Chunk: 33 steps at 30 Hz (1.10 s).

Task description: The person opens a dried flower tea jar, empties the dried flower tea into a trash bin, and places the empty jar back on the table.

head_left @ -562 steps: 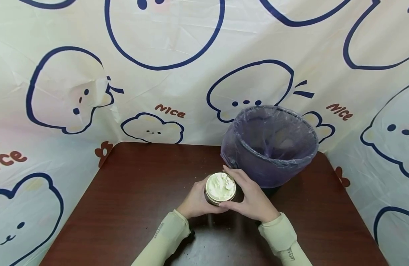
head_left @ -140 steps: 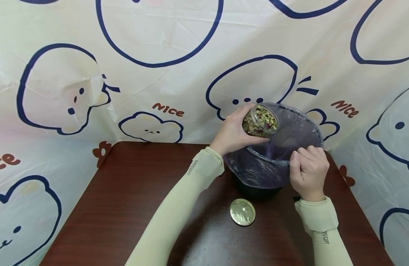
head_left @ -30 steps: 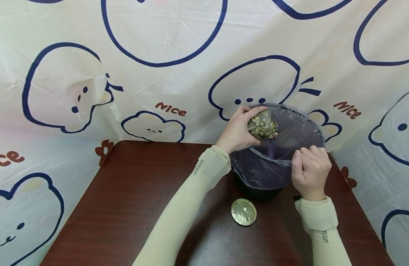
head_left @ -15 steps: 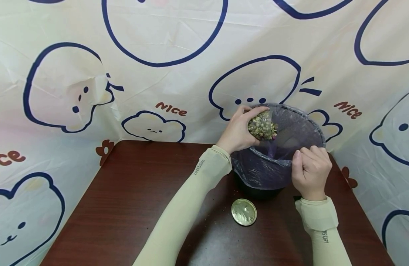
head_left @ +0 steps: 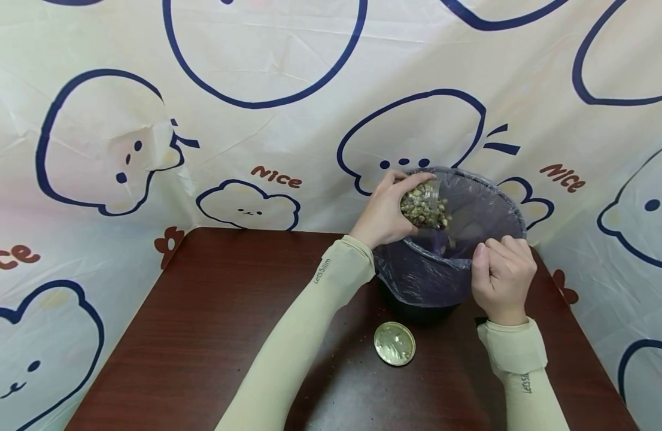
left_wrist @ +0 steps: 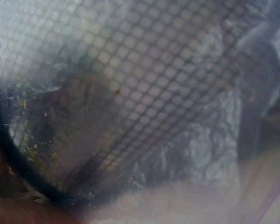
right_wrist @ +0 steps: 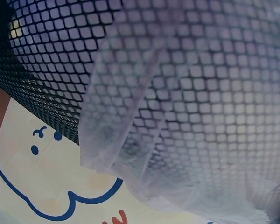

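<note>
My left hand [head_left: 385, 212] holds a clear jar [head_left: 429, 190] on its side, mouth tipped down inside the rim of a trash can. Dried flower buds [head_left: 421, 206] fill much of the jar, and a few are at its mouth and just below it. A fist made by my right hand [head_left: 502, 278] grips the near right rim of the trash can, which has a thin purple liner [head_left: 425, 281] folded over it. Through the liner in the left wrist view, the can's mesh wall [left_wrist: 154, 74] shows blurred, with fingers [left_wrist: 28, 210] at lower left.
A round gold-rimmed lid [head_left: 394, 343] lies on the dark brown table [head_left: 228, 317] in front of the trash can, with small crumbs scattered nearby. In the right wrist view, liner hangs outside the can's mesh [right_wrist: 74, 56]. A cartoon-printed cloth [head_left: 288, 137] surrounds the table.
At first both hands held the jar upright over the table. Later its lid lay down and my left hand tipped it over the trash can. Since half a second ago, buds have dropped from its mouth.
</note>
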### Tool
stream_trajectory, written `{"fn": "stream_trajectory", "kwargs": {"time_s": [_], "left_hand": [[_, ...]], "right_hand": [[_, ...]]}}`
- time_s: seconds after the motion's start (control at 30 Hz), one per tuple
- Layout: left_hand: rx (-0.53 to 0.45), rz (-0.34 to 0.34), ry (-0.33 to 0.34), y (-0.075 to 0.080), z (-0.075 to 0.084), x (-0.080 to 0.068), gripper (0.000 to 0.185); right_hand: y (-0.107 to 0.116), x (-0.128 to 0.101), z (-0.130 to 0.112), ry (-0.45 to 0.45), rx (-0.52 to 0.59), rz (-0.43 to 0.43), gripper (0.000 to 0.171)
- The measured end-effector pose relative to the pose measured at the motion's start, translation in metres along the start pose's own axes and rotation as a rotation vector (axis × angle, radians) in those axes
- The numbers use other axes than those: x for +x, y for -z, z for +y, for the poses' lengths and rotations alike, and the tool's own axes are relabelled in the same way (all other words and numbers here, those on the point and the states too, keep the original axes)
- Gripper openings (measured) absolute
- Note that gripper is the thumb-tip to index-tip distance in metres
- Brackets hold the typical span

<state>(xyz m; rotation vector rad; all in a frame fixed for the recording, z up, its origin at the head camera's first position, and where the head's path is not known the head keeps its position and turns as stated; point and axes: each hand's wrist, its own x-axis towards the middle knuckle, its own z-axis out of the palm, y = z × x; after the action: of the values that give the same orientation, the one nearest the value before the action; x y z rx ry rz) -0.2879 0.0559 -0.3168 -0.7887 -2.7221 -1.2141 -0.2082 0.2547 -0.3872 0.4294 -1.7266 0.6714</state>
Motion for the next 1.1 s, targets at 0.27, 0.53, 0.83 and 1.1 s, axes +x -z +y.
{"fn": "stream_trajectory", "kwargs": {"time_s": [0.27, 0.53, 0.83, 1.1], "left_hand": [[0.001, 0.006, -0.007, -0.0006, -0.0010, 0.0000, 0.095], [0.008, 0.008, -0.003, -0.0006, -0.0008, 0.0002, 0.096], [0.002, 0.003, 0.002, 0.0001, 0.0006, 0.0000, 0.097], [0.003, 0.004, 0.004, 0.0003, 0.0010, -0.0010, 0.097]], "right_hand": [[-0.0005, 0.0000, 0.0002, 0.003, -0.004, 0.005, 0.054], [-0.0005, -0.0003, 0.0007, 0.001, -0.005, -0.001, 0.052], [-0.0002, 0.0008, -0.0009, -0.003, -0.001, 0.004, 0.053], [0.0002, -0.0003, -0.0006, -0.012, -0.007, -0.002, 0.053]]}}
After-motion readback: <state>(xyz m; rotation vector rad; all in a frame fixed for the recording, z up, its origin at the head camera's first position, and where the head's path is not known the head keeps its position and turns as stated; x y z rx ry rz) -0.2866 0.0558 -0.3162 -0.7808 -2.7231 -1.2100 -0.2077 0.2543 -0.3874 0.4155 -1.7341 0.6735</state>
